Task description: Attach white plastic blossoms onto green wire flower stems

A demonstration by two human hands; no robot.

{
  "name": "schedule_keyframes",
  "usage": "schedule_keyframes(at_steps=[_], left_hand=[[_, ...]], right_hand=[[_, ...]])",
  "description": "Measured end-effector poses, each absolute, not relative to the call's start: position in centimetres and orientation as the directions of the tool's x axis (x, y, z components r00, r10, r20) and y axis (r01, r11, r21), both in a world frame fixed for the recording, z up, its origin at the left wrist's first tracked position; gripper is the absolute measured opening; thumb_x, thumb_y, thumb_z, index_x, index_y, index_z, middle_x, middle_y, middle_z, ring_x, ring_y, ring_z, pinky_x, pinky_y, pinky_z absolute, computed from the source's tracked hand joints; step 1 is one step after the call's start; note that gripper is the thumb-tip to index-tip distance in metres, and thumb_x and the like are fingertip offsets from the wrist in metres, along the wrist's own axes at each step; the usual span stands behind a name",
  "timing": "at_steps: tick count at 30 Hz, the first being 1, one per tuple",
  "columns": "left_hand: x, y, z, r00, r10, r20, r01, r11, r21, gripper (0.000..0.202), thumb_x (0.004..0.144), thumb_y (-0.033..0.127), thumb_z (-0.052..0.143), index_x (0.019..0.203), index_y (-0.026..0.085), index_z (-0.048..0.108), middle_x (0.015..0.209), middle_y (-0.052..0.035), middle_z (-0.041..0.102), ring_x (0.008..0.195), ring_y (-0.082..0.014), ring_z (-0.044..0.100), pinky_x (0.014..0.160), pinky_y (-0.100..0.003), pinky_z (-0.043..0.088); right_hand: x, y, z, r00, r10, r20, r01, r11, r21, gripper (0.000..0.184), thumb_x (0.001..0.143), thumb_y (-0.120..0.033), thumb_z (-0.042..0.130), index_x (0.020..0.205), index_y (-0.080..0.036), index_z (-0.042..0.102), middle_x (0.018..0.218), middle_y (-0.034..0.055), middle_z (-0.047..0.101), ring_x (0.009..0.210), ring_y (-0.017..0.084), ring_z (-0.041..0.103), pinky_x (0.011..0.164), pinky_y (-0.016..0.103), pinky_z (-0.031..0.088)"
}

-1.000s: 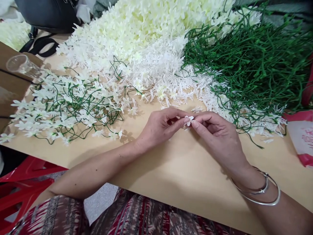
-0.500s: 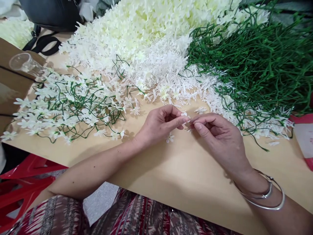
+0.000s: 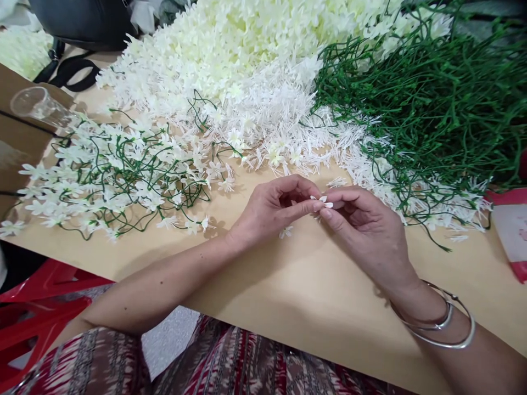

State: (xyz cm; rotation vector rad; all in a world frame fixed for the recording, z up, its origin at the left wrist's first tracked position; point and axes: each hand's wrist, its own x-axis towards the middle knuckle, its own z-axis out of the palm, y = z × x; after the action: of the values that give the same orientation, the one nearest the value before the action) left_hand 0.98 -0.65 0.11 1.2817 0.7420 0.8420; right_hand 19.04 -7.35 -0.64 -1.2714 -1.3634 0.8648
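Between my fingertips, above the table, is a small white artificial flower [image 3: 326,203]. My left hand [image 3: 284,204] pinches it from the left with thumb and forefinger. From the other side, my right hand [image 3: 362,222] closes thumb and forefinger at the same flower; whether a stamen or another small part is also between them is hidden. A loose white flower [image 3: 285,232] lies on the table just below my left hand. Behind the hands spreads a pile of thin white stamens [image 3: 284,104], with one small bunch [image 3: 337,182] lying apart from it.
Green plastic stems [image 3: 428,104] are heaped at the right. Loose cream petals [image 3: 247,38] form a mound at the back. Flowers on green stems [image 3: 123,175] lie at the left, near a clear plastic cup [image 3: 49,107]. A black bag [image 3: 82,22] stands behind, and a red stool [image 3: 41,302] is below left.
My right hand has moved slightly left, closing the small gap to my left hand. Fingertips of both hands now meet at the flower, whose petals show more clearly.
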Motion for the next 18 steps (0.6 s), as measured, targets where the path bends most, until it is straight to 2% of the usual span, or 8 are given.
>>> schedule_keyframes(at_steps=[2, 5, 12, 18], left_hand=[[1.02, -0.65, 0.09, 0.524, 0.852, -0.016, -0.131, 0.099, 0.986, 0.04, 0.08, 0.049, 0.089, 0.094, 0.015, 0.075, 0.085, -0.0034, 0.072, 0.079, -0.0129, 0.065, 0.074, -0.026, 0.052], [0.94, -0.45, 0.09, 0.549, 0.835, -0.028, -0.137, 0.123, 0.983, 0.039, 0.081, 0.047, 0.088, 0.096, 0.013, 0.075, 0.09, -0.0051, 0.075, 0.082, -0.0132, 0.067, 0.078, -0.026, 0.054], [0.71, -0.44, 0.84, 0.549, 0.833, -0.067, 0.012, 0.073, 0.997, 0.045, 0.087, 0.057, 0.08, 0.091, 0.014, 0.07, 0.078, -0.0024, 0.067, 0.068, -0.011, 0.056, 0.063, -0.025, 0.043], [0.66, -0.45, 0.77, 0.556, 0.828, -0.074, -0.016, 0.1, 0.995, 0.049, 0.083, 0.06, 0.082, 0.089, 0.014, 0.066, 0.077, -0.0014, 0.066, 0.067, -0.0096, 0.056, 0.062, -0.023, 0.043]], right_hand=[[19.07, -7.27, -0.55, 0.106, 0.972, 0.208, 0.249, 0.177, -0.952, 0.003, 0.095, -0.031, 0.075, 0.097, -0.029, 0.073, 0.094, 0.0037, 0.074, 0.086, 0.021, 0.071, 0.078, 0.037, 0.06], [19.3, -7.1, -0.33, 0.095, 0.978, 0.184, 0.226, 0.159, -0.961, 0.004, 0.097, -0.035, 0.072, 0.095, -0.031, 0.073, 0.088, 0.0031, 0.073, 0.08, 0.021, 0.07, 0.073, 0.038, 0.06], [19.48, -7.0, 0.06, 0.077, 0.988, 0.133, 0.235, 0.112, -0.965, 0.013, 0.097, -0.042, 0.072, 0.09, -0.031, 0.071, 0.087, 0.0036, 0.073, 0.079, 0.022, 0.07, 0.071, 0.038, 0.059], [19.14, -7.11, -0.04, 0.095, 0.987, 0.133, 0.216, 0.11, -0.97, 0.015, 0.096, -0.043, 0.073, 0.096, -0.028, 0.07, 0.086, 0.0023, 0.072, 0.078, 0.02, 0.069, 0.069, 0.033, 0.058]])
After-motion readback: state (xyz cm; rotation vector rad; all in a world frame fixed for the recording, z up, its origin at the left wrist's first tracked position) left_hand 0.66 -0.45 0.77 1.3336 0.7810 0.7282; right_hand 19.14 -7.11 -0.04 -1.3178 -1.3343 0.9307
